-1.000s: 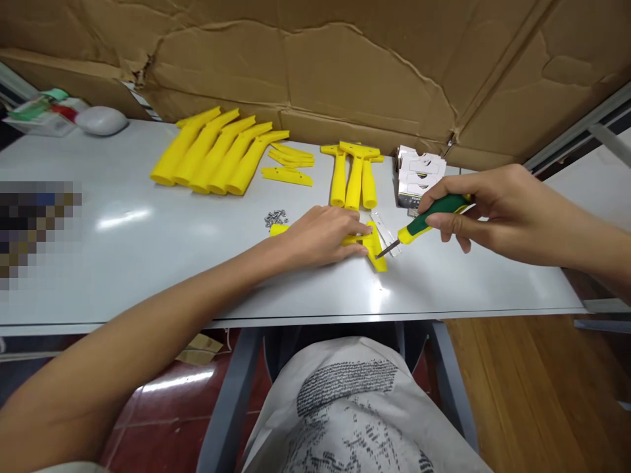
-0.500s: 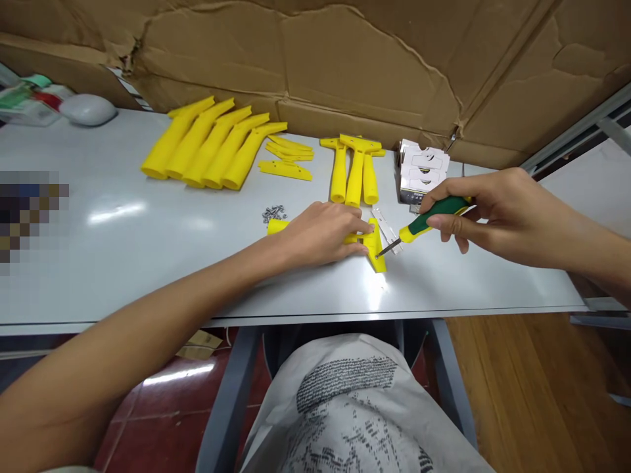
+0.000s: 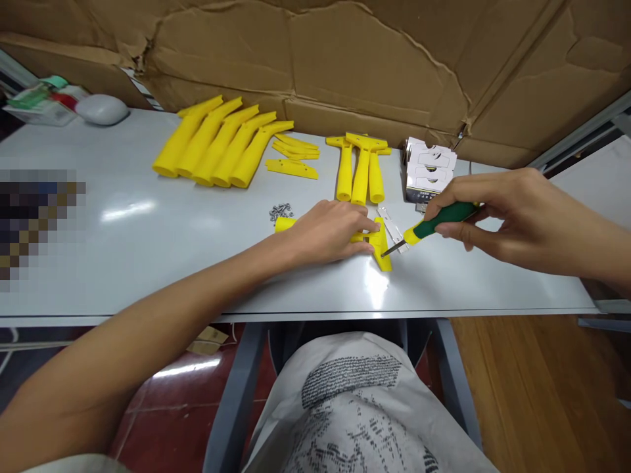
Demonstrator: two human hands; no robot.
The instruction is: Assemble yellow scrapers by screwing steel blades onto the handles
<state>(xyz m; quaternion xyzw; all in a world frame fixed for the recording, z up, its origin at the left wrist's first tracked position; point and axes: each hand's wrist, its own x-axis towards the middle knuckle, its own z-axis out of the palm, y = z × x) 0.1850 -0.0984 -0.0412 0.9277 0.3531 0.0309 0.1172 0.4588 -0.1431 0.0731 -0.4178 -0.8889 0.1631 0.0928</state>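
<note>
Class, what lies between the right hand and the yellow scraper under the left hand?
The screwdriver, in the right hand, bridges the gap, its tip at the yellow scraper; a thin strip shows behind its shaft. The head view shows this.

Counting five yellow handles [image 3: 217, 151] in the row, three T-shaped tools [image 3: 362, 172] beside them, plus one lone tool [image 3: 378, 240] up front; now perhaps four flat strips [image 3: 292, 169], overlapped, tricky to separate; then one screwdriver [image 3: 446, 219], one screw heap [image 3: 280, 211], one box stack [image 3: 430, 176]!
</note>
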